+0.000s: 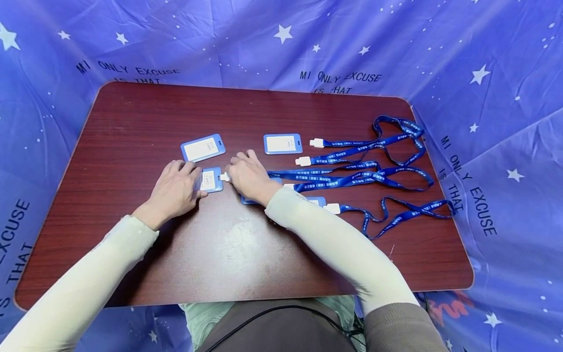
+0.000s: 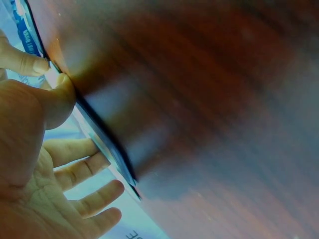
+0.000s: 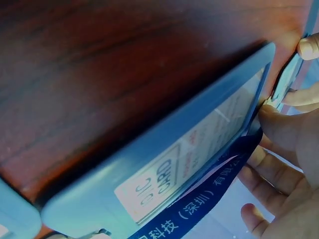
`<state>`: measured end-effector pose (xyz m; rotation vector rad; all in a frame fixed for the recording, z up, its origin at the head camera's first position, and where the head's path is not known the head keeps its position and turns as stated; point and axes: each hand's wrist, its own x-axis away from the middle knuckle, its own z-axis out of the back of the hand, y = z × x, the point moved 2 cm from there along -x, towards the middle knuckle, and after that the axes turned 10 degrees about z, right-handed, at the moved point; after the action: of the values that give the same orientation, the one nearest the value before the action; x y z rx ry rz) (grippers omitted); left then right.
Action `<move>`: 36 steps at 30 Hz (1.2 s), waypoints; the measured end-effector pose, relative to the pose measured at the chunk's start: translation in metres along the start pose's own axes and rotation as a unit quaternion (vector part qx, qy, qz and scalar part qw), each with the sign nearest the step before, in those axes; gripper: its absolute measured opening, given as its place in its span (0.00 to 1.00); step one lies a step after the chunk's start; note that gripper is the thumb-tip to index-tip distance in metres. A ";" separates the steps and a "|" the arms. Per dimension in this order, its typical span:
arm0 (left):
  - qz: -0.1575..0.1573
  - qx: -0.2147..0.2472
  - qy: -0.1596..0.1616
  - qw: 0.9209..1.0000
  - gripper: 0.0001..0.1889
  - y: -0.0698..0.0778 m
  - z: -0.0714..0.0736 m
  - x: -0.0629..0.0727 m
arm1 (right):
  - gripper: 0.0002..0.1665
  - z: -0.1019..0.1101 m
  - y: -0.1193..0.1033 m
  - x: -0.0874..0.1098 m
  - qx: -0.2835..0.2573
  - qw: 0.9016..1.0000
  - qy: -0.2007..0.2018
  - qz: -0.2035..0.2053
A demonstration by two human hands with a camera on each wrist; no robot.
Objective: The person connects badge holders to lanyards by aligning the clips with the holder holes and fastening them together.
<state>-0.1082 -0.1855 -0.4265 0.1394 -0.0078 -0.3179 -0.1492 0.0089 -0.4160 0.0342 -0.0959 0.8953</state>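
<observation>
In the head view my left hand (image 1: 173, 188) grips a blue-framed ID badge holder (image 1: 211, 180) by its left end, the thumb along its near edge. The holder's slotted end faces right. My right hand (image 1: 250, 175) pinches the white clip (image 1: 225, 177) of a blue lanyard (image 1: 303, 174) right at that slot. The right wrist view has the right thumb and fingers closed on the clip, with the lanyard strap (image 3: 209, 194) trailing back past another badge holder (image 3: 194, 137). In the left wrist view the left thumb presses the holder's edge while the other fingers spread out.
Two loose badge holders, one left (image 1: 203, 147) and one right (image 1: 283, 143), lie farther back. Lanyards with white clips (image 1: 316, 143) stretch across the table's right side. Partly under my right forearm lie a badge holder (image 1: 249, 200) and another (image 1: 316, 201) beside a clip (image 1: 332, 209).
</observation>
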 end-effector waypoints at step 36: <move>0.008 0.000 -0.013 1.000 0.33 0.002 0.002 -0.001 | 0.13 0.000 -0.001 0.001 -0.017 1.000 0.011 0.003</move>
<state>-0.1091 -0.1836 -0.4238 0.1345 -0.0353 -0.3035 -0.1479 0.0096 -0.4154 -0.0087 -0.0902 0.8995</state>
